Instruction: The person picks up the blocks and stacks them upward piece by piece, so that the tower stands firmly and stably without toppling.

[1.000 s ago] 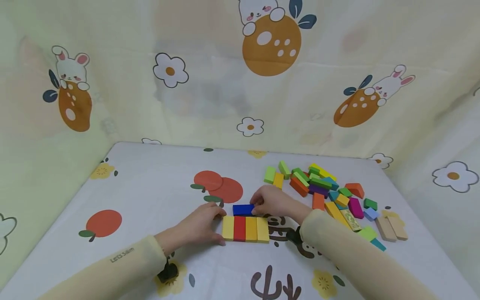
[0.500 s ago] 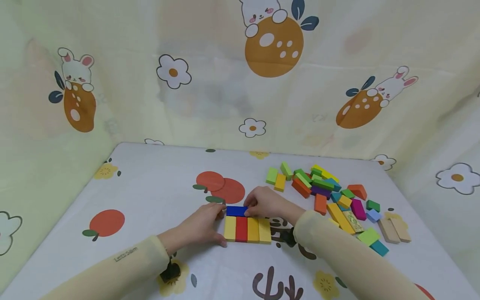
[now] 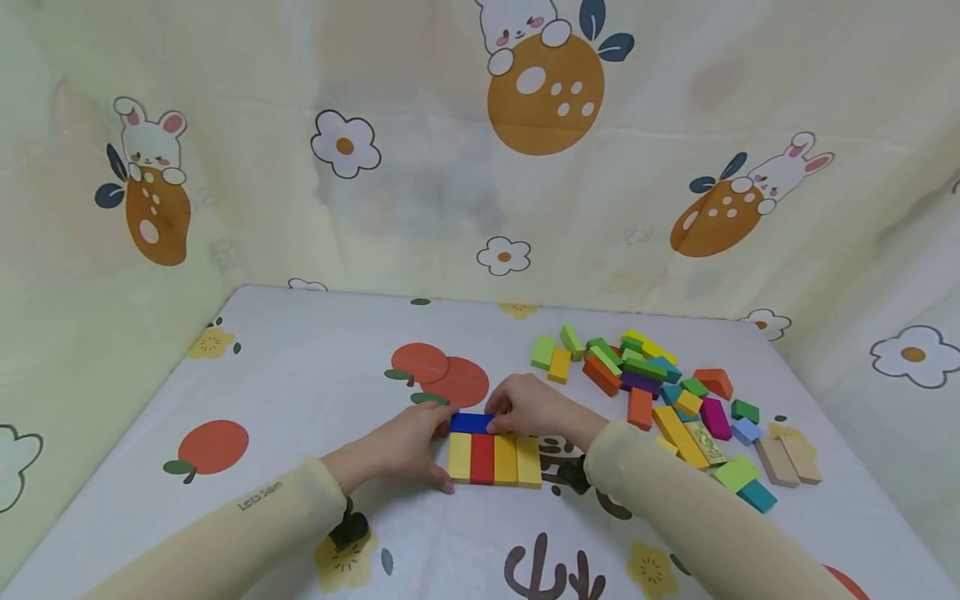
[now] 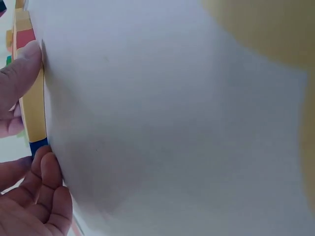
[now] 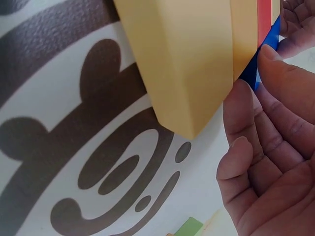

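Observation:
Four-sided blocks lie side by side in a row: a pale yellow block (image 3: pixel 459 460), a red block (image 3: pixel 483 461), an amber block (image 3: pixel 506 461) and another pale yellow block (image 3: pixel 528 463). Across their far ends, at the left, lies a blue block (image 3: pixel 467 423). My right hand (image 3: pixel 534 408) pinches its right end between thumb and fingers; the right wrist view shows the thumb (image 5: pixel 278 61) against the blue. My left hand (image 3: pixel 405 446) is spread along the row's left side, thumb at the near corner, fingertips (image 4: pixel 49 160) at the blue block's left end.
A loose heap of coloured blocks (image 3: pixel 637 379) covers the table's back right, with an orange arch-like block (image 3: pixel 714 382) and two plain wooden blocks (image 3: pixel 778 462) at its right side. A printed cloth hangs behind the white table (image 3: pixel 300 367).
The blue block has slid left along the row's far ends, with my right hand on it, until its end met the left fingers. Over the last half second little has moved.

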### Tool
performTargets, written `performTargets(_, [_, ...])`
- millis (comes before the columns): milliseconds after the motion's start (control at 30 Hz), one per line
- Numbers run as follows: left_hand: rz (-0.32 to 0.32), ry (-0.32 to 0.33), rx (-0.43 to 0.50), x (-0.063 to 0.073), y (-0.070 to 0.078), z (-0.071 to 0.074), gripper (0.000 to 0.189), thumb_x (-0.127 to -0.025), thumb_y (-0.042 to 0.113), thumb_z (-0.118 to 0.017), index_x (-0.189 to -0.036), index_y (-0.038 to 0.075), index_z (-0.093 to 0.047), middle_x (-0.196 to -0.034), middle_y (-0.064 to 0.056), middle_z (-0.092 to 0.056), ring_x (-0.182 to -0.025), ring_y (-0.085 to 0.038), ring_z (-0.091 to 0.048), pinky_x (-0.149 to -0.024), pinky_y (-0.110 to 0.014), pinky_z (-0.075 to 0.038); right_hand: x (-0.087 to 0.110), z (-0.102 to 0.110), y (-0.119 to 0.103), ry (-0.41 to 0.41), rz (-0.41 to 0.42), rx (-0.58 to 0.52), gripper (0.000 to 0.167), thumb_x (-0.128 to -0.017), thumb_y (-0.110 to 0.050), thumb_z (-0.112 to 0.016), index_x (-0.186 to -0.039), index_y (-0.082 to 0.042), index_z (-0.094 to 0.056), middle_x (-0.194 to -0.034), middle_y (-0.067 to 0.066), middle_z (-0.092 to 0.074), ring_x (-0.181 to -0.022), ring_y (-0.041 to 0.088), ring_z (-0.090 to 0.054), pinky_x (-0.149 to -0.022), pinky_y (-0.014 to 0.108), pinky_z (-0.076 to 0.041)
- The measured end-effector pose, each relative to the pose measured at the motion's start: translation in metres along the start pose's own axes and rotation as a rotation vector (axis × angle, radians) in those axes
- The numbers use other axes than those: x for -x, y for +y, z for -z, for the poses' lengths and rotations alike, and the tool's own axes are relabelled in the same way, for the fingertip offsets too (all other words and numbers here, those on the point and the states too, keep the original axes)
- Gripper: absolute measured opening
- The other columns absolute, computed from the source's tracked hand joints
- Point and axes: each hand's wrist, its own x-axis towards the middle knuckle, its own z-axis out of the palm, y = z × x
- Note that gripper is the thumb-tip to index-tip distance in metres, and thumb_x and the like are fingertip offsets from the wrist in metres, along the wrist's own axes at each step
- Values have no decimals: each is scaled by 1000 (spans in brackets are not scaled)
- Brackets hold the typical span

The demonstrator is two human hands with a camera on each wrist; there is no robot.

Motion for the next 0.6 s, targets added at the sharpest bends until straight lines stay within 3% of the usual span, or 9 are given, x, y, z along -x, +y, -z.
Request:
performTargets(367, [-13, 5, 28, -6, 4, -7, 95, -69, 30, -96, -148, 5, -50, -118, -5, -62, -112, -19, -56, -102, -41, -55, 12, 7, 9, 25, 29, 29, 25, -93, -20, -76, -116, -9, -75, -96, -1, -73, -85, 13, -62, -80, 27, -57])
performTargets(500, [-15, 25, 15, -5, 2, -8, 95, -67, 30, -97, -147, 4, -51, -115, -4, -62, -109, -17, -57, -98, -40, -56, 27, 26, 22, 111, 44, 62, 31, -94, -23, -75, -121, -7, -73, -102, 2, -75, -88, 13, -65, -82, 30, -59])
performTargets(600, [-13, 40, 6, -3, 1, -5, 95, -66, 29, -97, -146, 4, -52, -112, -2, -62, -108, -17, -56, -97, -39, -57, 42, 48, 45, 208, 15, 71, 32, -95, -21, -74, -122, -3, -71, -104, 5, -74, -90, 17, -64, -84, 34, -58])
